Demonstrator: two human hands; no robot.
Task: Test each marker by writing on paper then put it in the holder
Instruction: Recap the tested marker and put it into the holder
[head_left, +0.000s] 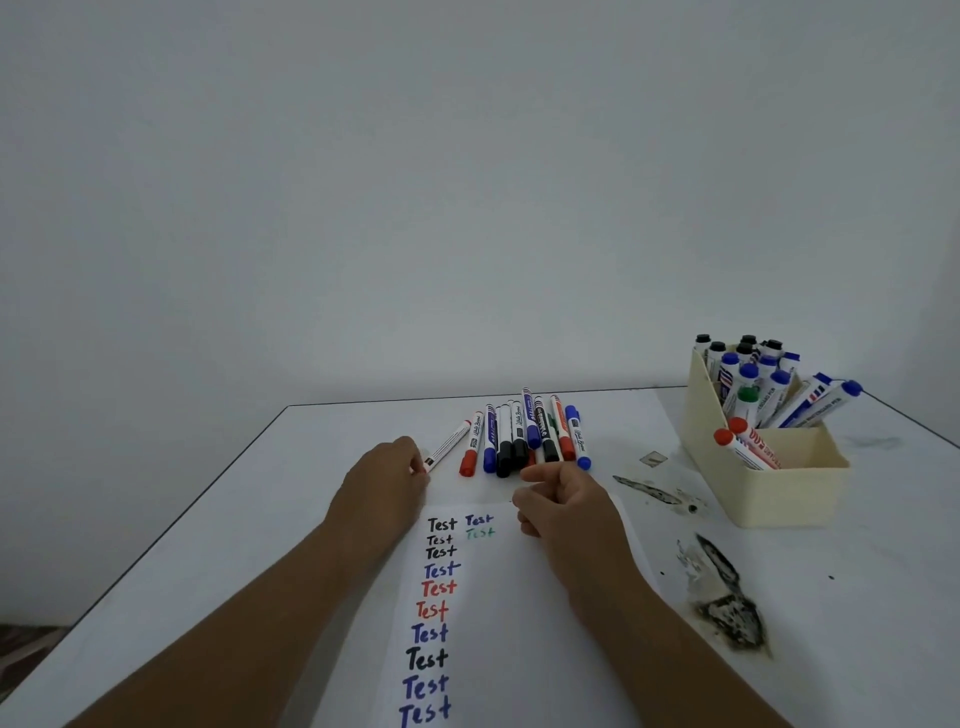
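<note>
Item, next marker (445, 446): we pinched its near end in our left hand (387, 480), drawn off the untested pile (524, 434) for trial on the paper (519, 597) beneath; right hand (563, 506) loosely curled, empty; holder (769, 483) far right.

markers (524, 436): capped pile, far table | paper (519, 623): "Test" rows | holder (769, 483): cream, marker-filled, right

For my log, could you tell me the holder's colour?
The holder is cream, seen in the head view.
</note>
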